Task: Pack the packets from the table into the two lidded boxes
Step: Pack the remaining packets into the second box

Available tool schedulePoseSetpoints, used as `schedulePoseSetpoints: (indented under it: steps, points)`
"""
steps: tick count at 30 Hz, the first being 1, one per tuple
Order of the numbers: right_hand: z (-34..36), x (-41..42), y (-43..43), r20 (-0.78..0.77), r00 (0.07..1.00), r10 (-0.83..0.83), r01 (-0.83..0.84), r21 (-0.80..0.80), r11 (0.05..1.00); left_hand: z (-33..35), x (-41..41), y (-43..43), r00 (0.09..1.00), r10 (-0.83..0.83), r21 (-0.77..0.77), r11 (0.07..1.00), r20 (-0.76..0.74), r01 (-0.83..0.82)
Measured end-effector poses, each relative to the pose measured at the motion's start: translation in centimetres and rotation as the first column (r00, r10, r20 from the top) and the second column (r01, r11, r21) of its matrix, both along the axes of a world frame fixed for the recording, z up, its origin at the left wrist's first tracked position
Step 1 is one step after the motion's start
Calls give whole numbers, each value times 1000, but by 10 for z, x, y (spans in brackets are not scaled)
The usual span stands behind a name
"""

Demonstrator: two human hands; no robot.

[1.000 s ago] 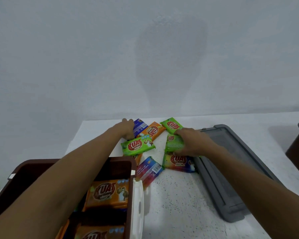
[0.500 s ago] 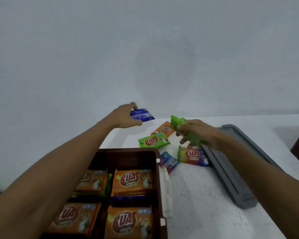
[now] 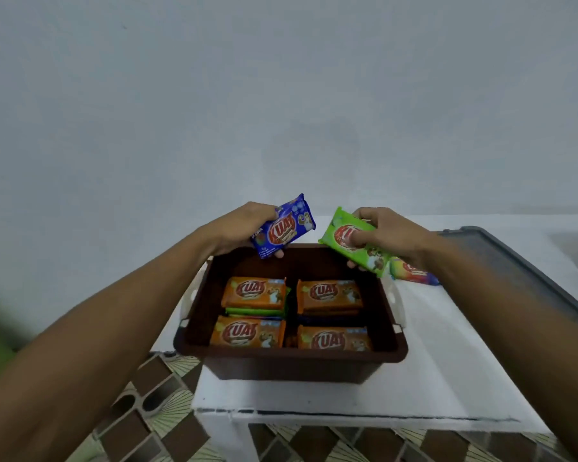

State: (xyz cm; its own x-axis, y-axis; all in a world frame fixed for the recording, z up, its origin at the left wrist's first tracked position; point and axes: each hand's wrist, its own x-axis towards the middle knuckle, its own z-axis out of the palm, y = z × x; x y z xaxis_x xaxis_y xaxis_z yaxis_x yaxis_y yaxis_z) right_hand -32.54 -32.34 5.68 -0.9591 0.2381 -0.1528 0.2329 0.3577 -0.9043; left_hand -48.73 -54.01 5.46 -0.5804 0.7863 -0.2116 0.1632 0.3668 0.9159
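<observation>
Mid-load: left hand pinches a blue packet, right hand pinches a green packet, both over the box's far rim. Next, I'd judge: lower each flat onto the 4 orange stacks.

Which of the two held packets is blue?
The blue packet, gripped by the left hand at the box's far rim; the right hand grips a green packet instead.
</observation>
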Motion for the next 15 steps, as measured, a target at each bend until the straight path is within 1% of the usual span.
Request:
schedulePoseSetpoints:
  steps: [2, 3, 4, 5, 7, 9, 10, 12, 13, 14, 15]
  points:
    - [-1, -1, -10, -6, 1000, 27, -25, 208, 978, -6, -3, -16, 999, -3, -20, 1000, -54, 2]
    - [-1, -2, -16, 11, 998, 62, -62, 316, 947, -9, -5, -23, 993, -15, -52, 999, -117, 9]
    - [-2, -3, -21, 40, 993, 109, -116, 428, 897, -12, -6, -31, 980, -45, -98, 995, -192, 27]
    - [-4, -5, -24, 76, 984, 160, -176, 535, 827, -15, -7, -36, 961, -99, -153, 986, -260, 60]
    - [-14, -11, -33, 165, 956, 243, -290, 664, 689, -21, -6, -42, 896, -253, -284, 947, -364, 152]
    - [-30, -15, -39, 231, 938, 259, -342, 739, 581, -29, -3, -44, 789, -383, -414, 892, -480, 182]
    - [-36, -15, -40, 229, 942, 244, -327, 791, 518, -33, -2, -43, 732, -410, -449, 879, -545, 159]
    - [-51, -13, -43, 163, 966, 202, -232, 891, 389, -42, 1, -42, 608, -403, -460, 885, -685, 68]
    - [-56, -11, -43, 113, 974, 196, -177, 920, 349, -46, 4, -41, 517, -399, -460, 888, -757, 12]
    - [-59, -9, -45, 70, 977, 199, -135, 931, 338, -50, 6, -42, 403, -414, -469, 882, -816, -43]
    - [-60, -8, -45, 43, 977, 207, -115, 928, 353, -53, 7, -43, 290, -440, -481, 873, -850, -85]
